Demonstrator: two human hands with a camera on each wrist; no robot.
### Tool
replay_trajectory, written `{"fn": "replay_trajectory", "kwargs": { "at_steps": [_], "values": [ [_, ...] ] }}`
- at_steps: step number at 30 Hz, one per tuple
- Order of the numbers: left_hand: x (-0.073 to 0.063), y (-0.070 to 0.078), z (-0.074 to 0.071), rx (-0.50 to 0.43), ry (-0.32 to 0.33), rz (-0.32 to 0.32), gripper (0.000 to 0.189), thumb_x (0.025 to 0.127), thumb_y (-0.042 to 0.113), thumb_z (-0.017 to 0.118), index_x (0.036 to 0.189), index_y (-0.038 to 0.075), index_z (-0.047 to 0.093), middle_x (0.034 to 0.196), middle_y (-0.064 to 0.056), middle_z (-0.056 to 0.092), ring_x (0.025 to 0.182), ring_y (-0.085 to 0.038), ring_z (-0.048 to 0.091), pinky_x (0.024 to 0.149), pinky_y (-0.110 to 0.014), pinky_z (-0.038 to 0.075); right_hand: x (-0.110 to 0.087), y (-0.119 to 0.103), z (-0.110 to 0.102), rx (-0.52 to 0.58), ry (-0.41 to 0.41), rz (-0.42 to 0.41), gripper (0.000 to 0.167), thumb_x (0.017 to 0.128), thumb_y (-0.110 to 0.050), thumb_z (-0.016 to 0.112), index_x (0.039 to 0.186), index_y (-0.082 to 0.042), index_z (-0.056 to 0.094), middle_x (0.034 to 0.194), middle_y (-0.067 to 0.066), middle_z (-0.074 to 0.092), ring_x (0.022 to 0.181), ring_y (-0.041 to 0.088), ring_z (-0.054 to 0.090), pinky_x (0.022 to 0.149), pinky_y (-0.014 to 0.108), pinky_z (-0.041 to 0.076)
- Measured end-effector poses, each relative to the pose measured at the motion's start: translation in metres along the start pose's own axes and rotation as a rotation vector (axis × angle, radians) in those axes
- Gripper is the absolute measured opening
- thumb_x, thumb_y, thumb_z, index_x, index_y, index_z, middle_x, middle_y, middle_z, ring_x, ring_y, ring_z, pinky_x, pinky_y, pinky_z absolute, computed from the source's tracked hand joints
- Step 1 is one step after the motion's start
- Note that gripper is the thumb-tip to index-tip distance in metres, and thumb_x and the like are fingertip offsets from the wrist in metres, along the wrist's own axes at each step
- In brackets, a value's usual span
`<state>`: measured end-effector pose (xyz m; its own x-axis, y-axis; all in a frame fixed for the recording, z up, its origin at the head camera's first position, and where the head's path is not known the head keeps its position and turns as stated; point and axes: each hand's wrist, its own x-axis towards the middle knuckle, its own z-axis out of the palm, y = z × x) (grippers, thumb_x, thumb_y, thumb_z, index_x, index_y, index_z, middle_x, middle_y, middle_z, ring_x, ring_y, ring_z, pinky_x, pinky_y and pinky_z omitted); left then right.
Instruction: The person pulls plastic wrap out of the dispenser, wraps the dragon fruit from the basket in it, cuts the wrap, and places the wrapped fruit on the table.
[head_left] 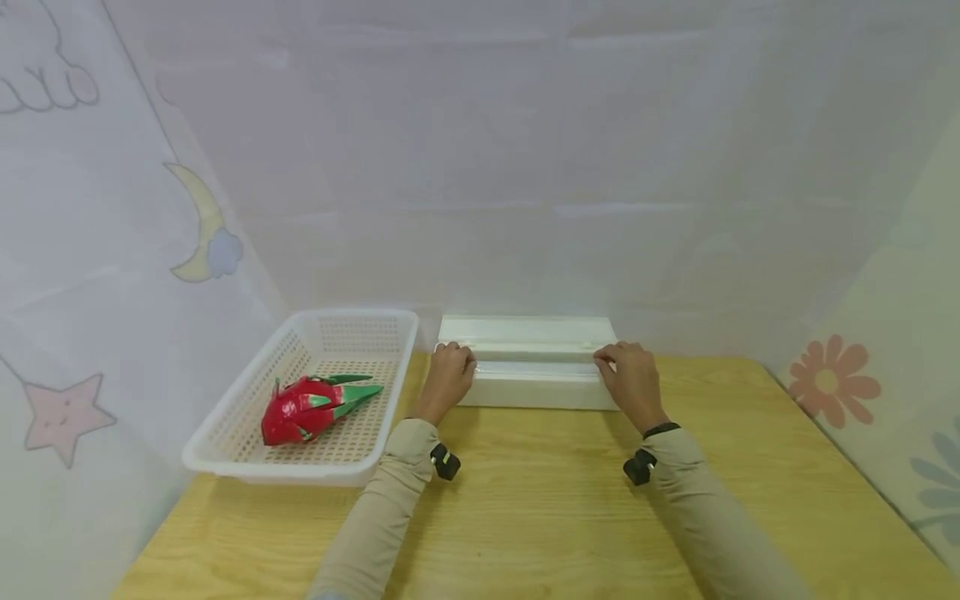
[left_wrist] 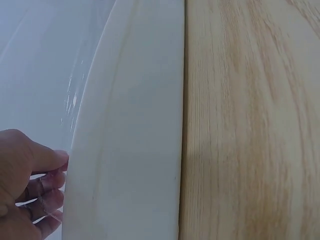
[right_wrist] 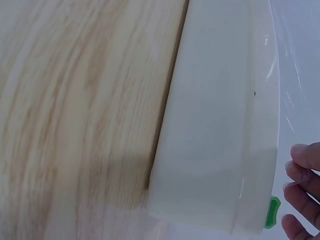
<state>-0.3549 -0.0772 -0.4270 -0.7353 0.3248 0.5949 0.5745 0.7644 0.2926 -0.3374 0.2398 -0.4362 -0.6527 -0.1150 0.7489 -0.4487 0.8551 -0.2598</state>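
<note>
A long white cling film dispenser (head_left: 540,393) lies at the back of the table with its lid (head_left: 525,328) raised. My left hand (head_left: 448,377) is at the dispenser's left end, its thumb and fingertips pinching clear cling film (left_wrist: 73,97) just past the front wall. At the other end, my right hand (head_left: 633,385) has thumb and forefinger together on the film's right side. Glossy streaks show the film in both wrist views. Close to the right fingers, a small green piece (right_wrist: 272,212) sticks out at the dispenser's edge.
To the left stands a white plastic basket (head_left: 197,454) with a red and green dragon fruit (head_left: 307,408) in it. The wooden table (head_left: 540,508) reaches a pale draped wall (head_left: 525,167) behind the dispenser. Printed walls rise on both sides.
</note>
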Motion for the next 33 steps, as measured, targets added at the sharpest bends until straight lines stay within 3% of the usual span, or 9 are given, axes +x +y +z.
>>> {"fn": "replay_trajectory", "kwargs": {
  "at_steps": [5, 13, 22, 33],
  "values": [
    [-0.002, 0.003, -0.002, -0.009, 0.035, 0.003, 0.008, 0.095, 0.000, 0.064, 0.090, -0.003, 0.069, 0.082, -0.012, 0.064, 0.075, -0.026, 0.054, 0.075, -0.038, 0.041, 0.000, -0.002, -0.004, 0.019, -0.004, 0.027, 0.007, 0.084, -0.003, 0.078, 0.091, -0.001, 0.075, 0.085, 0.015, 0.070, 0.081, 0.038, 0.060, 0.080, 0.058, 0.044],
    [0.000, 0.008, -0.005, 0.053, 0.060, -0.011, 0.005, 0.096, 0.004, 0.064, 0.095, 0.000, 0.066, 0.086, -0.012, 0.063, 0.080, -0.027, 0.055, 0.077, -0.038, 0.045, 0.000, -0.005, -0.011, 0.036, 0.017, 0.037, 0.007, 0.085, -0.004, 0.078, 0.091, -0.001, 0.075, 0.085, 0.015, 0.071, 0.082, 0.037, 0.060, 0.080, 0.057, 0.044],
    [0.002, 0.014, -0.011, 0.137, 0.097, -0.054, 0.006, 0.098, 0.011, 0.064, 0.095, 0.006, 0.065, 0.087, -0.011, 0.063, 0.076, -0.027, 0.054, 0.069, -0.039, 0.044, 0.001, -0.007, -0.017, 0.036, 0.056, 0.008, 0.007, 0.085, -0.003, 0.078, 0.091, -0.001, 0.075, 0.086, 0.015, 0.070, 0.082, 0.036, 0.060, 0.079, 0.056, 0.042],
    [0.004, 0.020, -0.021, 0.170, 0.147, -0.026, 0.005, 0.097, 0.013, 0.066, 0.094, 0.008, 0.066, 0.085, -0.009, 0.063, 0.074, -0.026, 0.052, 0.071, -0.042, 0.043, 0.002, -0.011, -0.025, 0.050, 0.078, -0.001, 0.009, 0.084, -0.002, 0.078, 0.092, 0.000, 0.075, 0.087, 0.016, 0.070, 0.083, 0.038, 0.059, 0.081, 0.058, 0.041]
  ]
}}
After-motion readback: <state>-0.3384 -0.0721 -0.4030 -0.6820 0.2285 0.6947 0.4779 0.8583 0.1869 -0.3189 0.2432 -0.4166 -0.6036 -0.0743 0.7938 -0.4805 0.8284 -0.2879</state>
